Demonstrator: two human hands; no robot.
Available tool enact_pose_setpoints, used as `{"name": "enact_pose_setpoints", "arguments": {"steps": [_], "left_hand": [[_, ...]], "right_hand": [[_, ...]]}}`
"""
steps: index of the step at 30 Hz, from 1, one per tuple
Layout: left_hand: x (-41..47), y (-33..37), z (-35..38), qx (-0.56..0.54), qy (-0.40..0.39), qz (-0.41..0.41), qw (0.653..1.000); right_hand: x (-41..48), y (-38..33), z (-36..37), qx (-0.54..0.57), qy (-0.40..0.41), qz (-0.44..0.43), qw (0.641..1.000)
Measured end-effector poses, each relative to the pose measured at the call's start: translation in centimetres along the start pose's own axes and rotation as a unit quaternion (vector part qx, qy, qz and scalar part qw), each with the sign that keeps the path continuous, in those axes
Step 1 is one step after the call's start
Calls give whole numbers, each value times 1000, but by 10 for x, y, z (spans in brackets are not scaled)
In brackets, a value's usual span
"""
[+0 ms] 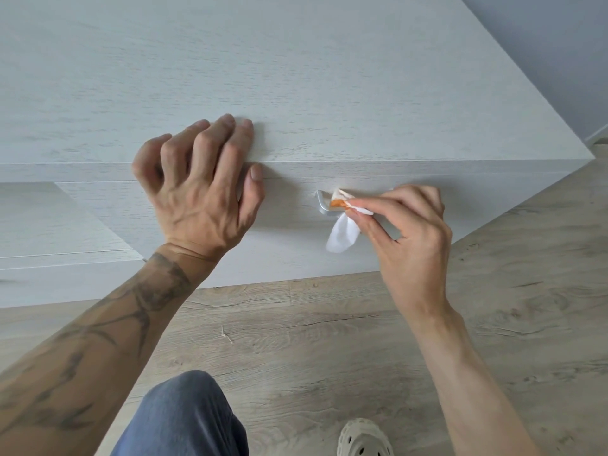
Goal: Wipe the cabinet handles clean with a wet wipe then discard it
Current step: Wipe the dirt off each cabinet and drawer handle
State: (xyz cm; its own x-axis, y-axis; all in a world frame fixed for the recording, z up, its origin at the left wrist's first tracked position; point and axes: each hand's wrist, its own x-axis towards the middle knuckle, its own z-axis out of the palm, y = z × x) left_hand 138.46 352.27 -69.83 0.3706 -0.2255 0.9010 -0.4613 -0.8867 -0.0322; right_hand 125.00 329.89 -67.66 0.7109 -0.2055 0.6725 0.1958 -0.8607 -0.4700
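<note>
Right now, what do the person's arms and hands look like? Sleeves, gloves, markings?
The left hand and right hand wear no gloves, rings or watch. No sleeves show. Dark tattoo linework covers the left forearm to the wrist; right forearm shows none.

Dark tattoo lines down the left forearm (98, 324), arms bare, blue-grey trousers (184, 416) (jeans maybe), plus a cream clog (363, 439) with holes.

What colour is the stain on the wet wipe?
Orange-brown, on the white wet wipe where the right hand pinches it against the handle; head view.
</note>
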Motion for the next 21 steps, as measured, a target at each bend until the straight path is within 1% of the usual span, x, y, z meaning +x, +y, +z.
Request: {"name": "enact_pose_setpoints", "arguments": {"steps": [4, 7, 11, 15, 21], "left_hand": [[0, -1, 1, -2, 5, 4, 1000], [0, -1, 2, 1, 5, 3, 1000], [0, -1, 2, -1, 3, 2, 1000], [0, -1, 3, -2, 8, 5, 1000], [0, 0, 2, -1, 2, 1, 1000]], "right_hand": [[5, -17, 19, 16, -13, -19, 1000], [5, -8, 13, 9, -12, -29, 999], [-4, -9, 12, 1, 19, 8, 1000], [2, -25, 31, 6, 24, 10, 1000], [-10, -45, 41, -9, 97, 79, 992]]}}
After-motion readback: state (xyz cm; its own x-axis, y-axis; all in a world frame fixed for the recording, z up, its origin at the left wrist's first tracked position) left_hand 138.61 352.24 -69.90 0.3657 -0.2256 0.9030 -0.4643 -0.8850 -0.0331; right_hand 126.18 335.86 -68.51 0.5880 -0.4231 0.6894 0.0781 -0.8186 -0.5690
